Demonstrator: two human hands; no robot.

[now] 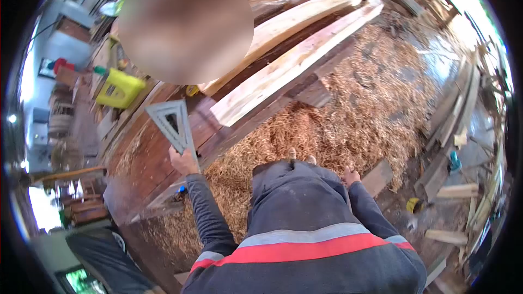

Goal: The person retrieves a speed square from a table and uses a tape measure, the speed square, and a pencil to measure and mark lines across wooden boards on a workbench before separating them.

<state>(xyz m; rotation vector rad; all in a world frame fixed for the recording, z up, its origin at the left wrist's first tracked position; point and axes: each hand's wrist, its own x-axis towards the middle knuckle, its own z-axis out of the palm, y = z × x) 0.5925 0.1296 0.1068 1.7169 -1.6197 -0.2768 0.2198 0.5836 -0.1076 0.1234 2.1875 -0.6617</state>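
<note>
My left hand (184, 161) grips a grey triangular speed square (184, 126) by one corner. The square is held over the near end of a reddish-brown wooden bench (147, 160). Down by my right thigh is my right hand (352, 176), its fingers curled; whether anything is in them is too small to make out. On the bench, past the square, lie two long pale timbers: a straighter one (289, 72) nearer me and a curved one (305, 20) behind it. A small yellow tape measure (192, 91) appears beside the timbers' near end.
Wood shavings (376, 98) cover the floor around my feet. A yellow jug (120, 88) stands on the bench's far side. Boards (452, 109) and offcuts (457, 190) lie at the right, near a yellow roll (414, 205). A large blurred oval hides the bench's far left part.
</note>
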